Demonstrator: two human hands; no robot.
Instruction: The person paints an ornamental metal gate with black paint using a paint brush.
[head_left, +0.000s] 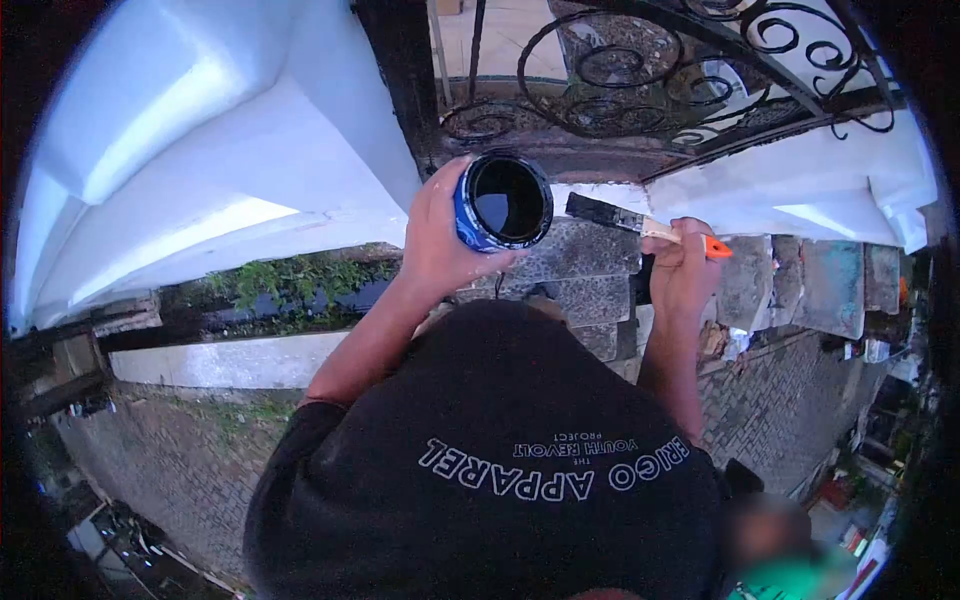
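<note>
Blue-walled paint can (500, 203), open-topped with dark liquid inside, sits in the left hand (437, 235), fingers wrapped and clamped around its side wall. Judged rigid but liable to spill: keep it level and grip the wall, not the rim. Just right of the can, the right hand (682, 270) has its fingers closed on the paintbrush (640, 224) at its orange handle; the dark bristles point toward the can. Judged light and stiff. Beyond the can stands a black wrought-iron railing (640, 80).
</note>
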